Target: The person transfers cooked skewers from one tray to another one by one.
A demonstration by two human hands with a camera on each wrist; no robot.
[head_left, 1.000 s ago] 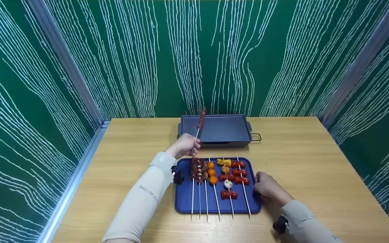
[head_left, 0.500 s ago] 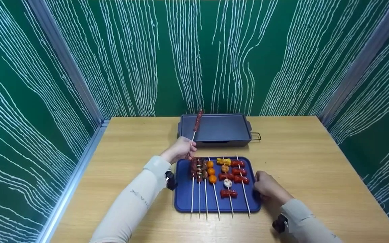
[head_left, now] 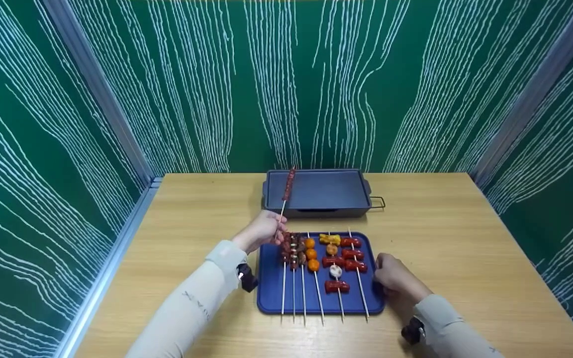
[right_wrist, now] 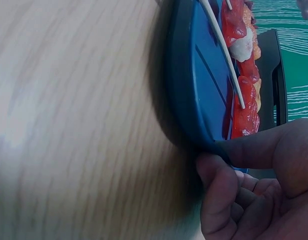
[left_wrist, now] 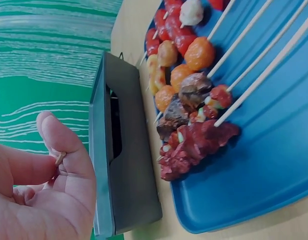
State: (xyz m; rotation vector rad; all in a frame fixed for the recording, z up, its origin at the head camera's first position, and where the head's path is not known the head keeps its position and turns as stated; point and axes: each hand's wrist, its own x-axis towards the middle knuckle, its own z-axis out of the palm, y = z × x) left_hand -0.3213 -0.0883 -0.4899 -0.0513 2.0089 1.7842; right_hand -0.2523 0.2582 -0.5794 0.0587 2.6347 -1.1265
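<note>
My left hand (head_left: 266, 227) pinches the bare stick of a meat skewer (head_left: 289, 185) between thumb and fingers. The skewer points up and away, its dark red meat overlapping the grill in the head view; in the left wrist view only the stick's end (left_wrist: 60, 158) shows at the fingertips. Below this hand lies a blue tray (head_left: 270, 298) bearing several skewers. Leftmost is another red meat skewer (head_left: 285, 247); rightward come darker mixed pieces, orange balls (head_left: 311, 253), a mixed skewer and red sausages (head_left: 354, 254). My right hand (head_left: 395, 274) pinches the tray's right rim (right_wrist: 204, 142).
A dark grey rectangular grill (head_left: 326, 189) with a flat top stands behind the tray, a wire handle (head_left: 377, 202) on its right. Both rest on a wooden table (head_left: 465, 248). Green walls (head_left: 406, 74) with white lines enclose the back and sides.
My left hand, with the meat skewer in it, has moved left and down toward the tray's upper left corner. My right hand and the tray have stayed in place.
</note>
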